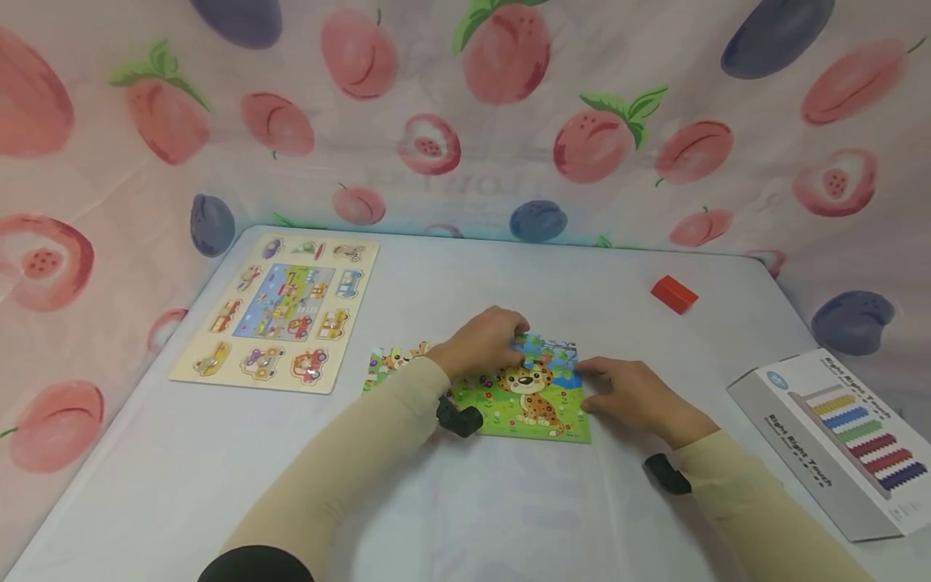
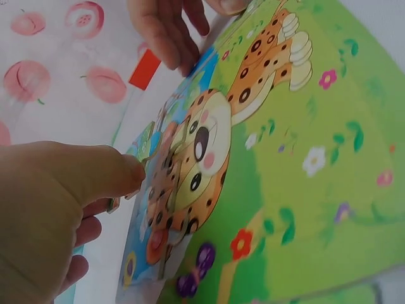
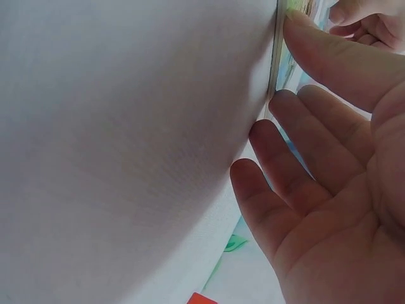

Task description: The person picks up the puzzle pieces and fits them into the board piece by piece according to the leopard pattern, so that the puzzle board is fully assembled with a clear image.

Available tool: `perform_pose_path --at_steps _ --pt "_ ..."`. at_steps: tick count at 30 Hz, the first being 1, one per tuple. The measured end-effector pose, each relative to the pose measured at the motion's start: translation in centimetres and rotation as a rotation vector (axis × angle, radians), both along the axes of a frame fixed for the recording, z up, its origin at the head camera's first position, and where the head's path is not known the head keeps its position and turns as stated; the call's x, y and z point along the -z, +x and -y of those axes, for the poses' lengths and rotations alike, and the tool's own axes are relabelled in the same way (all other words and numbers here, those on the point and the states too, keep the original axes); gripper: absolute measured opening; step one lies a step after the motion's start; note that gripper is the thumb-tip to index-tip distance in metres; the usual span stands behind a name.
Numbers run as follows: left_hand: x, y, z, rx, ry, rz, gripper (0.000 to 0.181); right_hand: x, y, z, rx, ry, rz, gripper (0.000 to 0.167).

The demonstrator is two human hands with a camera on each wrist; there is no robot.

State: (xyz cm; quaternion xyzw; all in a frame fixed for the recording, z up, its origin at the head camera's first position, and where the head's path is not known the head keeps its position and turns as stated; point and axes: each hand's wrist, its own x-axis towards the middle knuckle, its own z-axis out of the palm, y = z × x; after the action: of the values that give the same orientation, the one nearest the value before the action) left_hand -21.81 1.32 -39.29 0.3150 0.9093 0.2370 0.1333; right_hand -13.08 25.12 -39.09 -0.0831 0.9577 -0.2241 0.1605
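Note:
A leopard picture puzzle board [image 1: 502,416] lies flat at the table's middle, green below and blue above. Over its upper left edge, my left hand [image 1: 483,343] pinches a small puzzle piece [image 2: 147,144] between thumb and fingers, seen in the left wrist view [image 2: 57,202]. My right hand [image 1: 629,396] touches the board's right edge with extended fingers and thumb, also visible in the right wrist view [image 3: 342,158]. Left of the board, partly behind my left arm, another patterned picture part [image 1: 385,361] shows.
A wooden vehicle puzzle board [image 1: 250,376] lies at the left. Towards the back right sits a red block [image 1: 674,294]. A white box with coloured strips pictured on it [image 1: 793,436] stands at the right edge. Fruit-patterned cloth [image 1: 480,194] hangs behind the table.

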Motion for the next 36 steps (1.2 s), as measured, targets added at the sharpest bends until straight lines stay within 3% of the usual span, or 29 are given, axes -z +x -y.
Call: perform_pose_path --at_steps 20,28,36 --pt "0.1 0.7 -2.5 0.018 0.013 -0.006 0.046 0.1 0.1 -0.4 -0.036 -0.020 -0.040 0.058" --pt "0.5 0.8 -3.3 0.028 -0.022 -0.018 0.046 0.1 0.1 -0.4 -0.031 -0.020 -0.040 0.058" --pt "0.9 0.8 -3.8 0.033 -0.001 -0.004 0.044 0.1 0.1 -0.3 -0.025 -0.014 -0.040 0.058"
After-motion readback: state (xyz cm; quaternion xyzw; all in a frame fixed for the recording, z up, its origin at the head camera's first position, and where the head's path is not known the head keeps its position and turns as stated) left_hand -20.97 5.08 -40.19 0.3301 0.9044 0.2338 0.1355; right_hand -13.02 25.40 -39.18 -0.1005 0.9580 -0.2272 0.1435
